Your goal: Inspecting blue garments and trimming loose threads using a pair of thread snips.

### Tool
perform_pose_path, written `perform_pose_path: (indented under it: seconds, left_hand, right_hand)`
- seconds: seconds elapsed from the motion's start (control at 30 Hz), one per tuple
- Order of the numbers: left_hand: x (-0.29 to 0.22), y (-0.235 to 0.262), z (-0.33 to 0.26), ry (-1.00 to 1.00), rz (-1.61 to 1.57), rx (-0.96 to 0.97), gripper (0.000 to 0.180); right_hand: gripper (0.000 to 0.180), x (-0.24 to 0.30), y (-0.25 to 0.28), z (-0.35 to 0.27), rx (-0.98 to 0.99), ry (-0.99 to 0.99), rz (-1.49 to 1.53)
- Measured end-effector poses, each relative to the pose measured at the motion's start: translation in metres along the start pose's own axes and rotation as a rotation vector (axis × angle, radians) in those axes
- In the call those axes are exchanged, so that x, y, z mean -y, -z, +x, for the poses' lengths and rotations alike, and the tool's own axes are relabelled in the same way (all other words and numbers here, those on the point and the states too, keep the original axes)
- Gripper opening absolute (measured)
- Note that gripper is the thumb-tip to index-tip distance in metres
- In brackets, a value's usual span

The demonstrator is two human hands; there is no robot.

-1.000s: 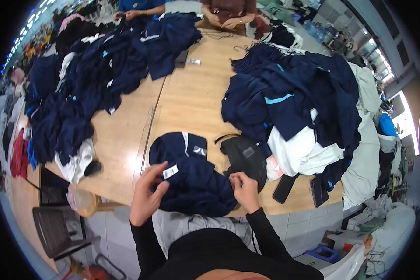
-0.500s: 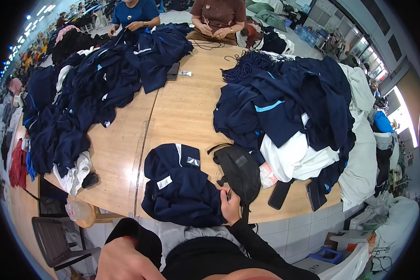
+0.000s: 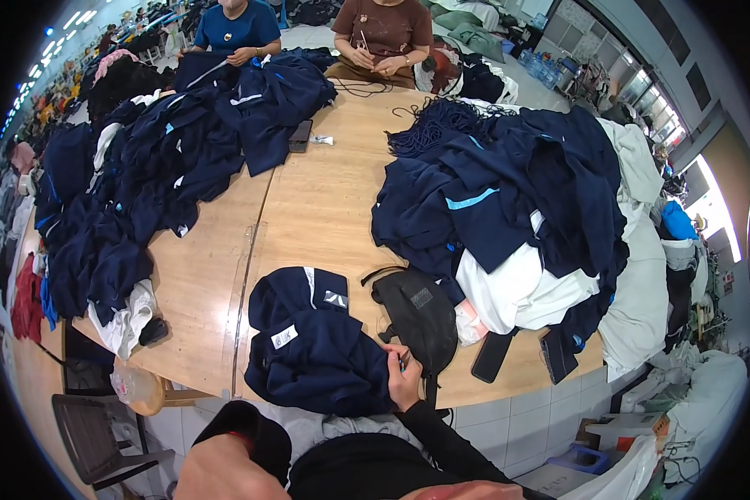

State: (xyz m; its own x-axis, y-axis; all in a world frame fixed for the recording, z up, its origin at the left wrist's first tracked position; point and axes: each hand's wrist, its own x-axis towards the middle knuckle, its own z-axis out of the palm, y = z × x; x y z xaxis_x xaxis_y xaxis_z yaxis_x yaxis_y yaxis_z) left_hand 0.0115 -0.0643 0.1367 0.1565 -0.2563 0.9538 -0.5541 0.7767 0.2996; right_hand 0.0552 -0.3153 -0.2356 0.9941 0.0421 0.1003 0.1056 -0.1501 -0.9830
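In front of me on the table lies a navy garment (image 3: 317, 367), bunched up, with a white label and a white stripe on it. My right hand (image 3: 404, 382) is at its right edge, fingers closed around a small dark thing that I cannot make out. Just beyond that hand sits a black pouch (image 3: 417, 317) with a strap. My left hand (image 3: 229, 471) is close to the camera at the lower edge, away from the garment; its fingers are hidden.
Navy garment heaps lie left (image 3: 133, 183) and right (image 3: 508, 183) on the wooden table (image 3: 308, 208). Dark phones (image 3: 493, 357) rest near the right edge. Two people sit opposite, working with their hands. A dark chair (image 3: 100, 433) stands at lower left.
The whole view has shifted slightly. The person in blue across the table has spread out a dark garment. My right hand stays at the garment's edge, its fingers still closed.
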Motion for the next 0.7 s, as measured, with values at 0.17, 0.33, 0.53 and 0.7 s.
perform_pose_path:
  seconds: [0.17, 0.33, 0.53, 0.7]
  left_hand:
    - [0.026, -0.005, -0.005, -0.361, 0.739, -0.127, 0.039]
    - [0.025, -0.02, -0.002, -0.269, 0.473, -0.173, 0.03]
    - [0.019, -0.003, -0.02, -0.202, 0.111, -0.176, 0.02]
    - [0.033, 0.033, -0.173, 0.216, -0.089, -0.607, 0.017]
  right_hand:
    - [0.024, 0.003, 0.003, 0.0, 0.009, -0.031, 0.018]
    - [0.023, 0.004, 0.004, -0.005, 0.018, 0.002, -0.011]
    - [0.024, 0.001, -0.002, -0.006, -0.003, -0.027, 0.01]
    - [0.023, 0.005, -0.001, 0.008, -0.009, 0.001, 0.031]
